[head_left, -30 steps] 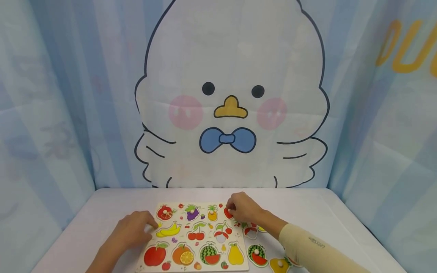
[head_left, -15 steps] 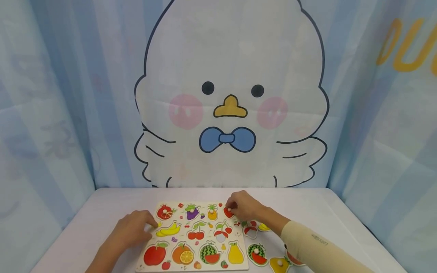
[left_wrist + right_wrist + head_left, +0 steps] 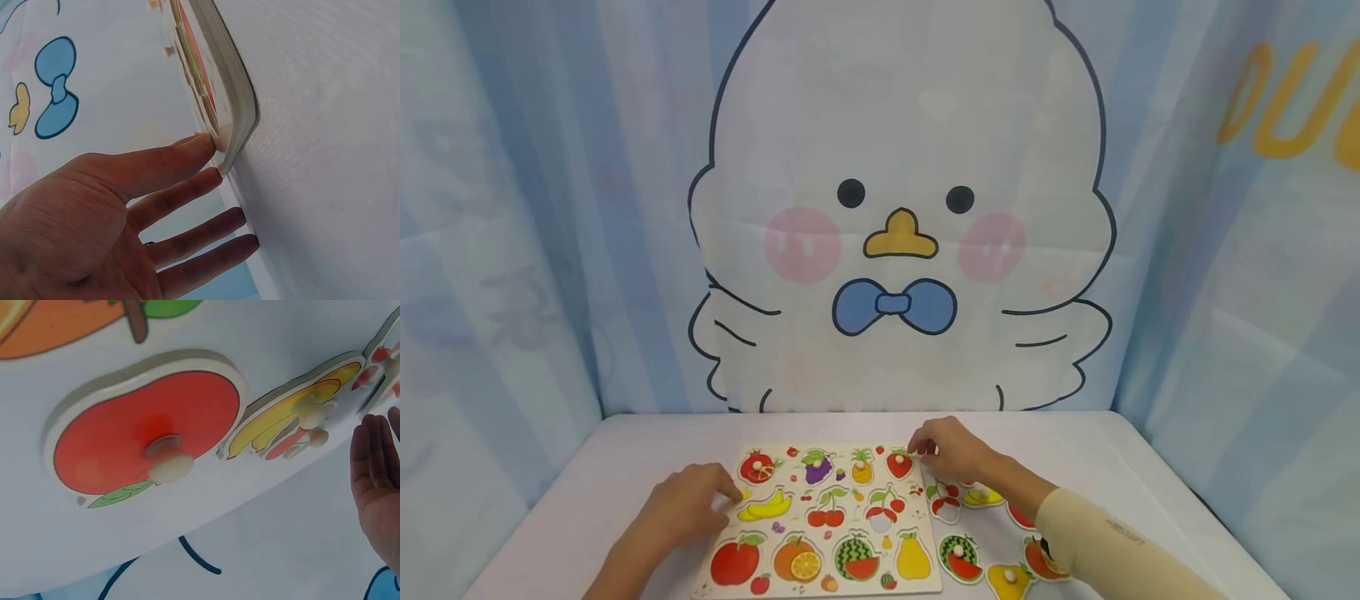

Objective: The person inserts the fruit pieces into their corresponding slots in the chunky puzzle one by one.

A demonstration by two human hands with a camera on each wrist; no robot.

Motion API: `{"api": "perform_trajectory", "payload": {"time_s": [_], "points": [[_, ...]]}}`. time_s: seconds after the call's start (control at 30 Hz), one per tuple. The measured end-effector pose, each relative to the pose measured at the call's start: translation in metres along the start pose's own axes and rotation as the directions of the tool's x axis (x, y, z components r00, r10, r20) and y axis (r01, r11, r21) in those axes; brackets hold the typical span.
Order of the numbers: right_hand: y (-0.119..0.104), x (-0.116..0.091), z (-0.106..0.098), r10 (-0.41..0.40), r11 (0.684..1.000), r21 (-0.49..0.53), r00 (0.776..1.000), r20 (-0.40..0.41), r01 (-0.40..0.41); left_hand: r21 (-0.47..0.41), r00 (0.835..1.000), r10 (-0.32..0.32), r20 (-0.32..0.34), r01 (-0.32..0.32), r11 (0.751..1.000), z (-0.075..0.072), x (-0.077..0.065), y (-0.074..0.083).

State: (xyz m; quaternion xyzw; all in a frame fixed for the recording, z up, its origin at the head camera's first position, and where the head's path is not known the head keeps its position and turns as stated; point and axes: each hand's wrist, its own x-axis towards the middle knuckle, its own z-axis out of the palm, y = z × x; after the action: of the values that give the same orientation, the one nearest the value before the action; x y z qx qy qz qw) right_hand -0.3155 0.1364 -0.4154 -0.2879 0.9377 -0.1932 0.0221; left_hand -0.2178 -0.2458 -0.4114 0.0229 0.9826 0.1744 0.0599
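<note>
In the head view my left hand [image 3: 688, 500] is at the left edge of the wooden fruit puzzle board [image 3: 797, 531]. In the left wrist view its thumb [image 3: 194, 149] touches the board's corner, and the fingers extend straight beside the edge. My right hand [image 3: 953, 446] is just off the board's upper right corner, fingers relaxed and holding nothing. Beside its fingertips a knobbed strawberry piece [image 3: 899, 467] sits in the top row. That row also bears pomegranate [image 3: 756, 468], grape [image 3: 817, 468] and pineapple [image 3: 862, 472] pieces with knobs.
Loose knobbed pieces lie right of the board: a red-and-white fruit [image 3: 944, 504], banana [image 3: 983, 497], watermelon [image 3: 958, 558], pear [image 3: 1009, 581] and orange [image 3: 1041, 560]. A red apple piece [image 3: 144, 425] shows large in the right wrist view. A printed curtain hangs behind the table.
My right hand has let go of the strawberry piece and drawn slightly right, leaving that piece uncovered on the board. My left hand has stayed at the board's edge.
</note>
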Motion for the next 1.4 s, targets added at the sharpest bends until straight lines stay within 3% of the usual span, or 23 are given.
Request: {"api": "perform_trajectory", "payload": {"time_s": [0.7, 1.4], "points": [[0.022, -0.043, -0.013, 0.107, 0.994, 0.000, 0.994, -0.033, -0.107, 0.018, 1.000, 0.012, 0.005, -0.012, 1.000, 0.001, 0.002, -0.003], [0.032, -0.071, -0.018, 0.093, 0.996, -0.022, 0.994, 0.064, -0.091, 0.023, 1.000, 0.021, 0.004, -0.021, 1.000, 0.002, 0.003, -0.003]]}}
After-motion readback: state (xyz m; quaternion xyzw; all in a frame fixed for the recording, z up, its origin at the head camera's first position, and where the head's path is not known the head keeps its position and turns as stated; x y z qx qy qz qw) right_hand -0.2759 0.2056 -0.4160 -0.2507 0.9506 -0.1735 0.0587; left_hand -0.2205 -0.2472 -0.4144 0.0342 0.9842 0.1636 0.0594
